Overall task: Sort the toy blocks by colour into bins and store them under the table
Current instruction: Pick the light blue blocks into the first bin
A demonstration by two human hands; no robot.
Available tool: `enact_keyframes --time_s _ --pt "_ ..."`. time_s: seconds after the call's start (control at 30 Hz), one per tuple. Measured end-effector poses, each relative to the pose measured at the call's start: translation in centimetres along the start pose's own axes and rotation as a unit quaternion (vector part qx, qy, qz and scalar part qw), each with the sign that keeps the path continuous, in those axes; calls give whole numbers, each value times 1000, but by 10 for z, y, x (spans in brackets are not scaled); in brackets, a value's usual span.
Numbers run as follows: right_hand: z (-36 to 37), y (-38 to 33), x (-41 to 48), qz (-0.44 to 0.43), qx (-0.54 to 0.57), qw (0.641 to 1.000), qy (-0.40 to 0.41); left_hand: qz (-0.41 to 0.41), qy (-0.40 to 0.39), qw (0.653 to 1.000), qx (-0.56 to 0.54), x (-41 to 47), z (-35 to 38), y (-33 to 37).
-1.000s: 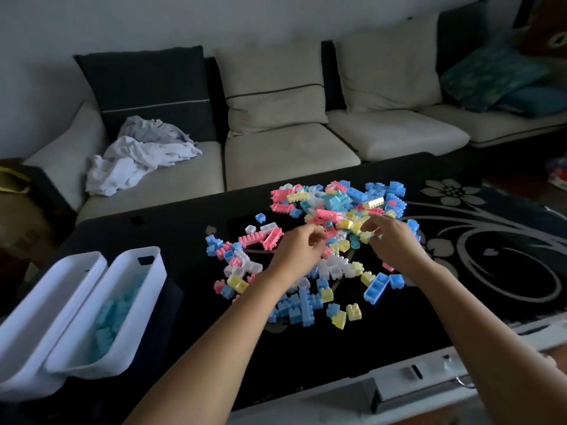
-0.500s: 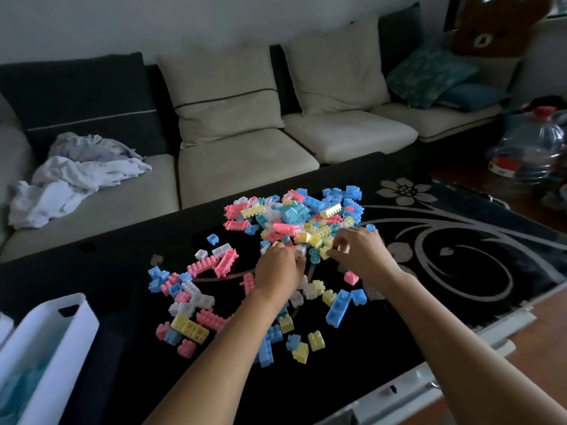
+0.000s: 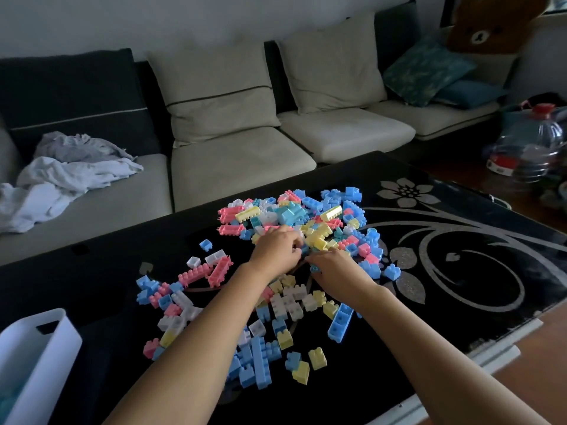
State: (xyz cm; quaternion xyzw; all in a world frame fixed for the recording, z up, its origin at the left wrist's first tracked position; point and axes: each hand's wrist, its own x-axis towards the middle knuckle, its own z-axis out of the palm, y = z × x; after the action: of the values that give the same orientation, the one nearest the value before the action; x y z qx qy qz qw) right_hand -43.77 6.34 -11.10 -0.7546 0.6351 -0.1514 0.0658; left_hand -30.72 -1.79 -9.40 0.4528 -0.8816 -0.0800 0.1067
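Both our arms reach forward; left hand (image 3: 276, 251) and right hand (image 3: 336, 273) lie palm-down, fingers curled into the toy blocks (image 3: 288, 214), their hold hidden from us.

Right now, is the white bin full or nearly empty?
Far from full. The white bin shows bare inner wall down to a little pale teal at its bottom; the frame cuts off the rest.

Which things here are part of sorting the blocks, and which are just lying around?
For the job: toy blocks, white bin, black table, left hand and right hand among the blocks.
Lying about: crumpled laundry, sofa, teal cushion, bear plush, water jug.
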Motion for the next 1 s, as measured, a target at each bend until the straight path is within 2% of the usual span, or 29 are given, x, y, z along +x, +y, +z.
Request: enact_keyframes --time_s 0.13,0.2,0.3,0.4,0.53,0.6,0.67,0.7,0.73,0.77,0.83,0.87,0.9,0.97,1.0 --pt "-8 11 -4 17 44 998 -29 -56 -2 991 124 -9 -6 -14" --pt "-11 15 -4 12 50 997 -54 -66 22 989 133 -12 -9 -16" --pt "-14 17 -7 9 60 995 -75 -14 95 994 51 -9 -10 -8" --pt "-18 15 -9 16 55 996 -65 10 44 997 -68 1 -5 13" --pt "-17 17 -11 50 83 994 -42 -23 9 999 -31 15 18 28" --pt "-21 21 -11 75 141 986 -47 -33 16 999 0 18 26 30" --pt "-31 30 -13 116 274 953 -50 -40 39 998 6 19 30 31" --pt "-37 37 -14 133 357 924 -42 -43 51 998 -1 20 32 31" --pt "-43 44 -15 140 455 879 -29 -44 59 997 -16 20 33 32" --pt "-48 51 -16 140 567 812 -13 -44 64 996 -36 21 35 33" --pt "-52 66 -16 143 760 633 15 -43 62 994 -77 24 36 36" --pt "-51 71 -16 150 819 554 23 -47 60 992 -98 26 37 37" --pt "-49 74 -16 156 857 490 30 -52 57 991 -114 28 37 37" --pt "-44 77 -14 158 909 386 32 -55 44 990 -124 30 37 37" --pt "-42 77 -13 159 923 350 33 -53 39 989 -129 29 36 36"
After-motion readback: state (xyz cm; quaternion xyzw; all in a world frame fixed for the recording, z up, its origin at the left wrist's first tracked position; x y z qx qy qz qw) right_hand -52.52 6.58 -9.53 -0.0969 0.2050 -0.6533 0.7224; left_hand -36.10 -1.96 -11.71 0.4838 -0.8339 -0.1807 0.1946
